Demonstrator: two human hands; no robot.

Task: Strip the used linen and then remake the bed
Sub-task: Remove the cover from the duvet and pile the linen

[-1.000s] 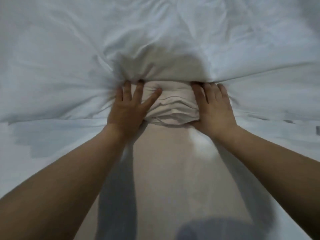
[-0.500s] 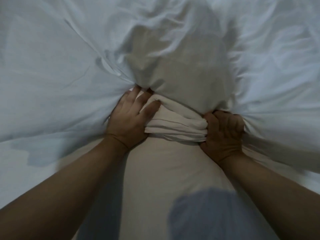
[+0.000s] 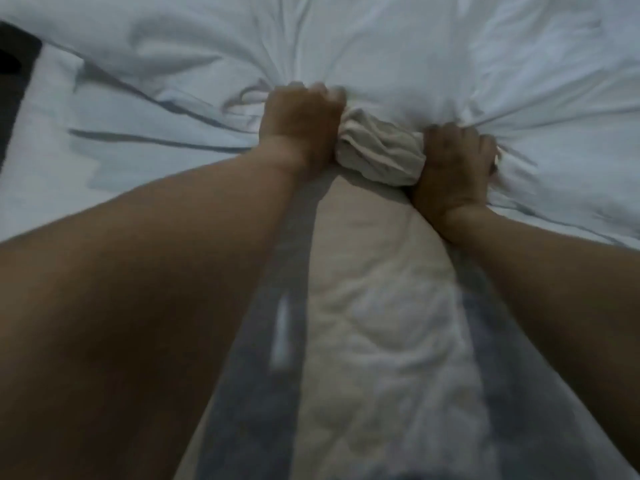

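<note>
Left hand: the left hand [image 3: 300, 123] is balled into a fist, knuckles up, fingers curled into the white sheet [image 3: 398, 57] at the left end of a bunched roll of cream fabric [image 3: 379, 152].
Right hand: the right hand [image 3: 457, 164] is also clenched, gripping the sheet at the roll's right end, a little nearer the person than the left fist.
Grip: both fists are clamped on cloth, set apart with the gathered roll stretched between them and touching both.
Sheet: white and heavily creased, it spreads away beyond the fists; taut folds fan outward from each fist, to the left of the left one and to the right of the right one.
Gathered fabric: the cream roll lies crumpled directly between the two hands, at the near edge of the white sheet.
Mattress: a quilted, cream mattress surface [image 3: 381, 323] lies bare on the person's side of the grip, running back between the two forearms.
Shadows: dark bands from the arms fall along the quilting just inside each forearm.
Far left: well away from the left fist, a dark strip [image 3: 14, 81] shows at the frame's edge; what it is cannot be told.
</note>
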